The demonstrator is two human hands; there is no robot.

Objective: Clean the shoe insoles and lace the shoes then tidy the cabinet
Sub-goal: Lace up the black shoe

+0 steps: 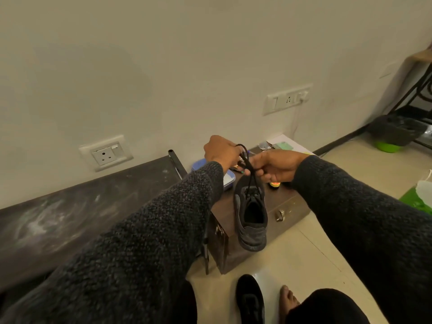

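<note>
A black shoe (252, 218) stands on the dark wooden cabinet (289, 204), its heel toward me and jutting over the front edge. Its black lace (248, 168) runs up from the eyelets and loops between my hands. My left hand (222, 152) grips the lace loop above the shoe. My right hand (275, 168) pinches the lace strands just to the right of it. A second black shoe (250, 299) lies on the tiled floor near my bare foot (288, 300).
A blue-and-white box (228, 180) and a small orange-topped item (274, 184) sit on the cabinet behind the shoe, papers (284, 145) further back. A dark bench (70, 206) runs along the wall at left. A black bin (397, 130) over a green bowl stands far right.
</note>
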